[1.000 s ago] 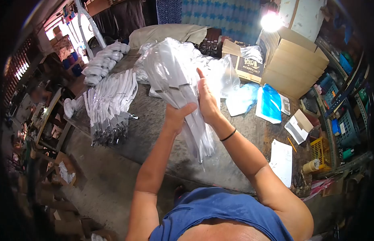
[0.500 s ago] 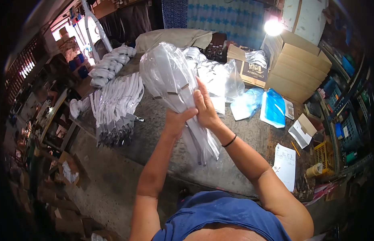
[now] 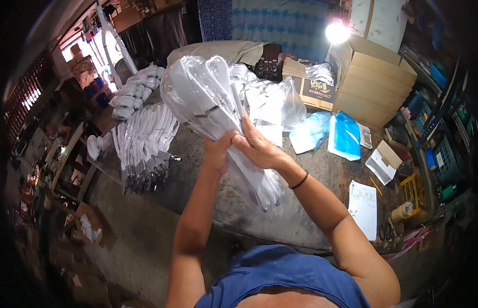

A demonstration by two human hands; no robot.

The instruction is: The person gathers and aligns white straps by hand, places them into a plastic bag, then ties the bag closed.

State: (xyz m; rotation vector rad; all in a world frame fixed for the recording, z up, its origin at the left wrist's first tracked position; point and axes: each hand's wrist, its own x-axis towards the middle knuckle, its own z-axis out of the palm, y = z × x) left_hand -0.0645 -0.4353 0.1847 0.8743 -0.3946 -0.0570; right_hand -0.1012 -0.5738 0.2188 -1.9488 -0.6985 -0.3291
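A long clear plastic bag of white folded strips (image 3: 198, 95) is held up at a tilt above the table. Its rounded, wide end points away from me and its narrow end comes down toward my body. My left hand (image 3: 217, 153) grips the bundle around its middle from the left. My right hand (image 3: 260, 146) presses on it from the right, the thumbs close together. What exactly the white strips are, I cannot make out. Left of the bundle lies a row of similar white bagged strips (image 3: 144, 141); more white bundles (image 3: 264, 105) lie behind it.
Stacked white bundles (image 3: 138, 90) sit at the table's back left. On the right are blue plastic bags (image 3: 345, 137), a paper sheet (image 3: 363, 208), a pencil (image 3: 376, 188), a small open box (image 3: 383, 163) and cardboard boxes (image 3: 377, 82). Shelves with baskets (image 3: 447, 161) stand beyond the right edge.
The bundle has turned slightly and shifted left in my hands. My right hand has slid down and closer to the left, and the view has swung a little.
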